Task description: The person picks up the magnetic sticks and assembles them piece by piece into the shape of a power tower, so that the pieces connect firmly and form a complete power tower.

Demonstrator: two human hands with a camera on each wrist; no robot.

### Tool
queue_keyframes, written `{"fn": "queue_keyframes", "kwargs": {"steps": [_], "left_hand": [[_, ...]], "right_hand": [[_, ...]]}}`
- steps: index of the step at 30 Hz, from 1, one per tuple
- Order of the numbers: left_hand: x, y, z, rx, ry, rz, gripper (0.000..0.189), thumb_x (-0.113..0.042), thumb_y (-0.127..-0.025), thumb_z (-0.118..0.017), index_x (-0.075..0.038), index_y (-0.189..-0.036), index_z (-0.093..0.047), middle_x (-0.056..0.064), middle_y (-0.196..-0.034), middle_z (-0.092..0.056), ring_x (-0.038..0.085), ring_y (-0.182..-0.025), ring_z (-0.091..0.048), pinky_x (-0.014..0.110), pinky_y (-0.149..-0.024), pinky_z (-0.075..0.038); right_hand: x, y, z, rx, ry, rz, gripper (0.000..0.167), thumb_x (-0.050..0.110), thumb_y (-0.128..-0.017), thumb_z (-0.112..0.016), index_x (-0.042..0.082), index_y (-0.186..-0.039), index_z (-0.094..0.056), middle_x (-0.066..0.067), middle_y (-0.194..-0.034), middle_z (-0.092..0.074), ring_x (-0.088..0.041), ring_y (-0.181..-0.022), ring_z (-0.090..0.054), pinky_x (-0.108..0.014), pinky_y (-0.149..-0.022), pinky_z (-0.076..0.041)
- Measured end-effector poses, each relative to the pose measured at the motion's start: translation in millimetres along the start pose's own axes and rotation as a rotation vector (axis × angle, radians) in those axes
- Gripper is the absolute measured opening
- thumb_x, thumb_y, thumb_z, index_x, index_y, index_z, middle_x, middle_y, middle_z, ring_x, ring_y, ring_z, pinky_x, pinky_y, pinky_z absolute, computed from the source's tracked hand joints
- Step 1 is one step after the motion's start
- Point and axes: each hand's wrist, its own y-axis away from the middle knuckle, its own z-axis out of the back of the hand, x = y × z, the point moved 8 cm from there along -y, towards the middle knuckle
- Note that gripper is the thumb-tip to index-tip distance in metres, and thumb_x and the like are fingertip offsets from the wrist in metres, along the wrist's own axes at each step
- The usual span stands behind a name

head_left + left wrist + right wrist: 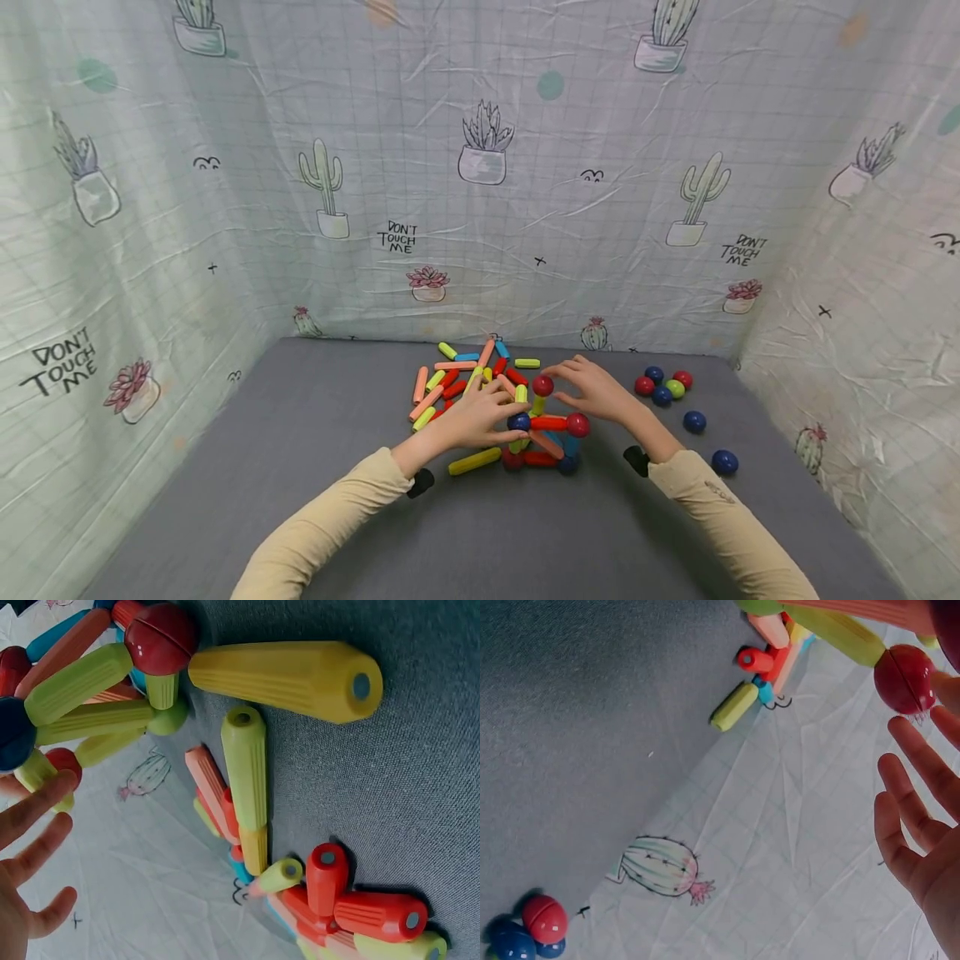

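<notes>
A magnetic ball-and-rod frame [550,423] stands on the table between both hands, its balls red and blue, its rods lime, red, orange and blue. My left hand [480,415] grips its left side at the dark blue ball [519,422], thumb low and a finger above. In the left wrist view, that finger lies across a lime rod [36,772] joined to this ball. My right hand [596,390] pinches the red ball [543,385] atop an upright lime rod. Its other fingers spread away from the ball in the right wrist view.
Loose lime, orange, red and blue rods [427,404] lie heaped behind and left of the frame. One yellow rod [475,462] lies near the left wrist. Several balls [662,396] cluster right, with two blue balls [725,462] nearer. A cactus-print curtain [480,208] encloses the table.
</notes>
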Motion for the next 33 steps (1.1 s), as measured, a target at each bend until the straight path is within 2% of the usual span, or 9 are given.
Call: {"fn": "queue_keyframes", "kwargs": {"steps": [5, 12, 17, 20, 23, 27, 33], "left_hand": [[0.7, -2.6, 0.3, 0.006, 0.053, -0.037, 0.042, -0.046, -0.086, -0.052, -0.024, -0.122, -0.056, -0.004, -0.111, -0.060, 0.016, -0.105, -0.045, 0.057, -0.091, -0.031], [5.2, -4.4, -1.9, 0.043, 0.175, -0.032, 0.042, -0.044, -0.085, -0.054, -0.024, -0.122, -0.055, -0.006, -0.115, -0.060, 0.014, -0.106, -0.044, 0.060, -0.094, -0.028], [5.2, -4.9, -3.5, 0.053, 0.226, -0.026, 0.042, -0.042, -0.085, -0.055, -0.023, -0.123, -0.054, -0.006, -0.118, -0.060, 0.015, -0.104, -0.044, 0.059, -0.094, -0.028], [4.6, -4.3, -1.9, 0.058, 0.188, -0.030, 0.042, -0.042, -0.085, -0.054, -0.024, -0.123, -0.053, -0.006, -0.115, -0.060, 0.015, -0.105, -0.044, 0.060, -0.095, -0.027], [5.2, -3.3, 2.8, 0.035, 0.112, -0.054, 0.042, -0.042, -0.084, -0.056, -0.023, -0.121, -0.055, -0.006, -0.110, -0.060, 0.015, -0.105, -0.047, 0.059, -0.094, -0.028], [13.7, -2.7, 6.8, -0.031, 0.007, -0.054, 0.040, -0.042, -0.081, -0.059, -0.023, -0.116, -0.058, -0.005, -0.105, -0.061, 0.015, -0.098, -0.049, 0.048, -0.086, -0.036], [33.9, -8.7, 3.5, -0.102, -0.085, 0.036, 0.038, -0.044, -0.077, -0.062, -0.023, -0.108, -0.060, -0.004, -0.094, -0.062, 0.014, -0.087, -0.054, 0.040, -0.076, -0.038]], "right_hand": [[-2.9, -6.1, -5.6, 0.022, -0.014, -0.023, 0.030, 0.010, -0.079, -0.066, 0.013, -0.108, -0.062, -0.002, -0.099, -0.063, -0.019, -0.089, -0.052, -0.033, -0.072, -0.045], [-7.7, -11.1, -11.4, 0.042, -0.052, -0.061, 0.028, 0.010, -0.083, -0.061, 0.011, -0.110, -0.061, -0.004, -0.100, -0.060, -0.022, -0.089, -0.052, -0.032, -0.072, -0.044], [-7.2, -13.0, -13.7, 0.051, -0.072, -0.070, 0.027, 0.010, -0.084, -0.060, 0.011, -0.111, -0.060, -0.005, -0.103, -0.059, -0.022, -0.093, -0.051, -0.034, -0.074, -0.045], [-7.0, -12.8, -15.3, 0.070, -0.101, -0.073, 0.029, 0.007, -0.083, -0.059, 0.009, -0.113, -0.058, -0.006, -0.109, -0.059, -0.024, -0.097, -0.052, -0.038, -0.078, -0.046], [-7.0, -11.7, -16.7, 0.091, -0.112, -0.064, 0.035, 0.004, -0.082, -0.059, 0.009, -0.117, -0.054, -0.006, -0.112, -0.059, -0.026, -0.099, -0.051, -0.041, -0.081, -0.045], [-10.9, -5.9, -14.9, 0.091, -0.086, -0.076, 0.037, 0.006, -0.081, -0.061, 0.013, -0.117, -0.055, -0.004, -0.106, -0.057, -0.023, -0.093, -0.049, -0.036, -0.076, -0.044], [-17.3, 11.9, -7.4, 0.134, -0.086, -0.161, 0.027, 0.018, -0.080, -0.064, 0.015, -0.107, -0.061, 0.000, -0.091, -0.052, -0.017, -0.082, -0.046, -0.031, -0.069, -0.041]]}}
